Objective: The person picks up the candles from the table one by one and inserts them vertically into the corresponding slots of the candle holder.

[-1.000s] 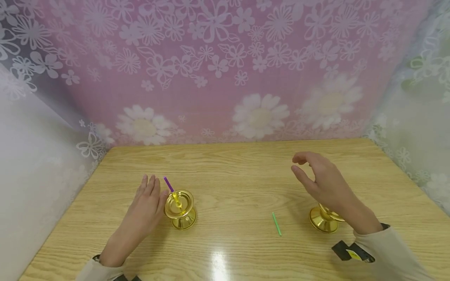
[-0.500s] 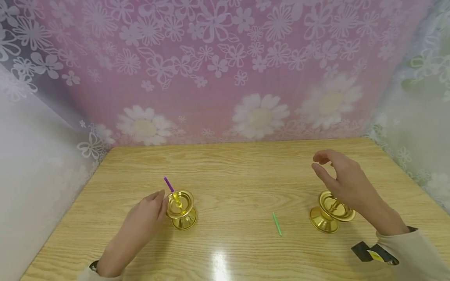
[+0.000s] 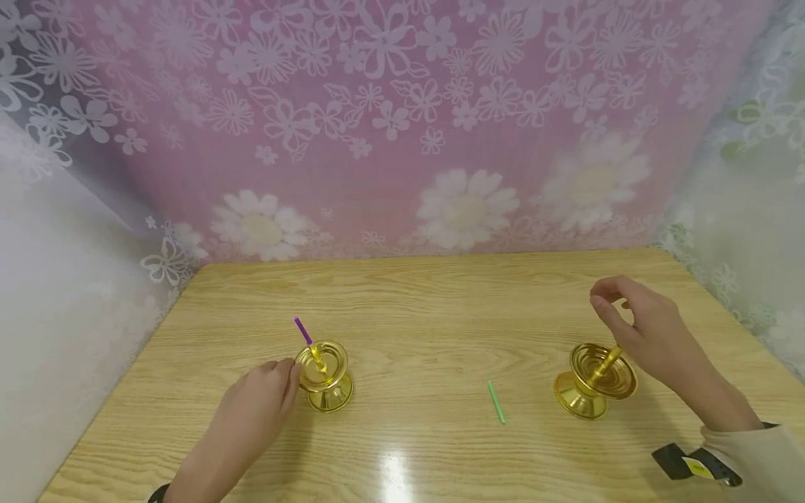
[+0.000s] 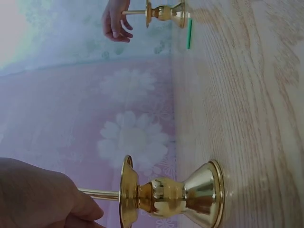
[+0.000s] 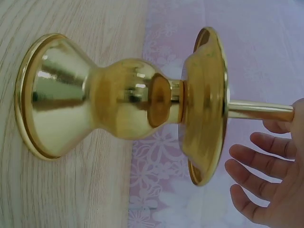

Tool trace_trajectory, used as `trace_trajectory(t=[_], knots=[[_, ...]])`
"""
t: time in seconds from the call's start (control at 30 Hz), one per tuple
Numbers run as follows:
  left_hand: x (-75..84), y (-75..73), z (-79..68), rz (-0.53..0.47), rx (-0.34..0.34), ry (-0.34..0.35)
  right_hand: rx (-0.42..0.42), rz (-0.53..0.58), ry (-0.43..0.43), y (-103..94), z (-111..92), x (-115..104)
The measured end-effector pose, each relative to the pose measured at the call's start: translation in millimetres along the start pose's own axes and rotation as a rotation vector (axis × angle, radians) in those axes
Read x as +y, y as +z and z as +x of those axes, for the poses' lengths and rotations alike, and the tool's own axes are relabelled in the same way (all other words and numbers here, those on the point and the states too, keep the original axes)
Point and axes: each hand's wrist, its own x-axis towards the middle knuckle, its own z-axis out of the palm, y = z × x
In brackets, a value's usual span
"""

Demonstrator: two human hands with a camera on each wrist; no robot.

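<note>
A gold candlestick [image 3: 330, 397] stands upright at the left, with a thin purple stick [image 3: 302, 330], like a slim candle, in its central tube. Close beside its dish is my left hand [image 3: 254, 402], fingers bent and gathered near the rim; the left wrist view shows the thumb by the tube, and contact is unclear. A second gold candlestick [image 3: 580, 399] stands at the right, its tube [image 5: 261, 110] bare of any stick. My right hand [image 3: 654, 335] hovers at that tube's top, fingers loosely curved and spread in the right wrist view, holding nothing visible.
A thin green stick [image 3: 496, 402] lies on the wooden table [image 3: 402, 314] between the candlesticks, nearer the right one. Behind the table hangs a pink flowered cloth [image 3: 377, 175], and pale flowered cloth also borders both sides.
My right hand has moved right, uncovering the right candlestick's dish and tube. My left hand's straight fingers have bent and drawn down beside the left dish. Both candlesticks and the green stick stay put.
</note>
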Motion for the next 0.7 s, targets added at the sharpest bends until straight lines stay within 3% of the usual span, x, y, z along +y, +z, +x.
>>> trace_trajectory(t=[0.2, 0.33, 0.47, 0.7], knots=[[8.5, -4.6, -8.5, 0.051, 0.071, 0.021, 0.004, 0.008, 0.007, -1.7, -2.9, 4.1], [17.8, -8.1, -13.0, 0.025, 0.078, 0.031, 0.011, 0.006, 0.009, -1.6, -4.0, 8.0], [25.2, -8.8, -15.7, 0.002, 0.118, 0.068, 0.009, 0.012, 0.012, -0.1, -5.3, 12.5], [35.4, -5.0, -15.0, -0.030, 0.129, 0.147, -0.017, -0.007, 0.022, 4.7, -10.0, 20.1]])
